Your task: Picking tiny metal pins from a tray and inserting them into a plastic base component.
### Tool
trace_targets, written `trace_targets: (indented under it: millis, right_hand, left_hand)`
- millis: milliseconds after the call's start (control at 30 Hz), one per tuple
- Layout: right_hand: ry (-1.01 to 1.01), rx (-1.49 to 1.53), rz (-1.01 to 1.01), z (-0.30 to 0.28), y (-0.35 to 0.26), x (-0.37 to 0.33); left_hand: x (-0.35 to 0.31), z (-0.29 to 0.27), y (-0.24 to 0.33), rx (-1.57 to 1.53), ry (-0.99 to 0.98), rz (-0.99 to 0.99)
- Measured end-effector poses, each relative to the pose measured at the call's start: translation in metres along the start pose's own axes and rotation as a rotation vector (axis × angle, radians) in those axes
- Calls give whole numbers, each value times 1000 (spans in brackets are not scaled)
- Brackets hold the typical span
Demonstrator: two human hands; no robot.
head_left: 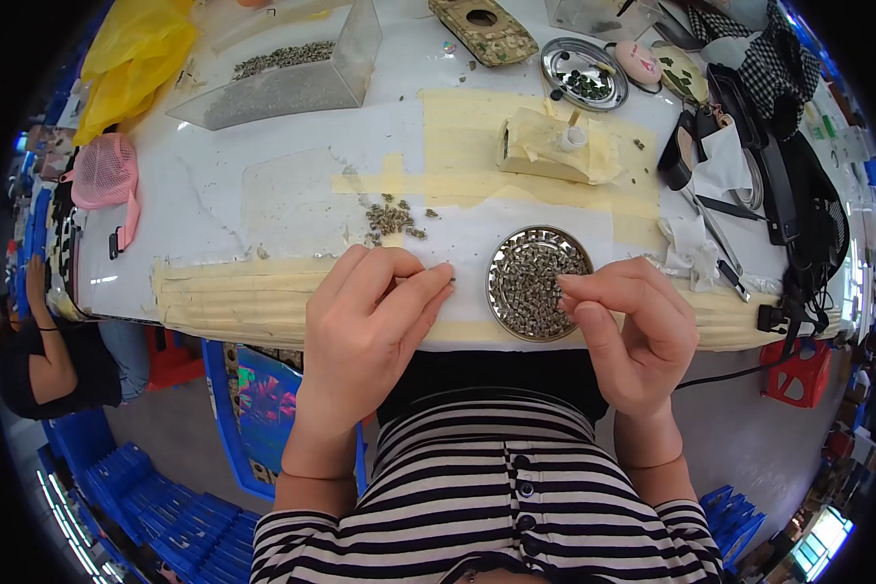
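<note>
A round metal dish (491, 288) full of small grey metal parts (535, 277) sits at the table's near edge, between my hands. To its left, my left hand (365, 316) is closed in a pinch, and a tiny dark metal part (452, 280) shows at the fingertips. Over the dish's right rim hangs my right hand (642, 331), thumb and forefinger drawn together. Whatever those fingertips hold, if anything, is too small to make out. Just beyond my left hand lies a loose pile of similar metal parts (391, 219).
Beyond the dish stands a taped block (545, 146) with a white cup on top. A clear bin (350, 73) of parts is far left. Farther back are a camouflage-patterned model hull (487, 29) and a tray (594, 63). Tweezers (715, 234) lie right. Another person (58, 365) sits left.
</note>
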State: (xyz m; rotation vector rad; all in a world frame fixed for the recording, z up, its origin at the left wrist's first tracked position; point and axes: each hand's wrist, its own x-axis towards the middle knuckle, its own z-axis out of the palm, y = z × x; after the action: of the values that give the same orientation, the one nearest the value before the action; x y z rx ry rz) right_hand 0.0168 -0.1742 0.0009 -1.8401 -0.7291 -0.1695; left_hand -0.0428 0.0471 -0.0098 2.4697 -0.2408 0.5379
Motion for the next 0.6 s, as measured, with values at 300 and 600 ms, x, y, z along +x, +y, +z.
trace_targets:
  millis: [300,600]
  right_hand:
    - [-86,77,66,9,-11,5]
    - [-143,410,334,14,-14,13]
  left_hand:
    - [3,3,10,-154,185,80]
    - [11,4,26,-206,217,149]
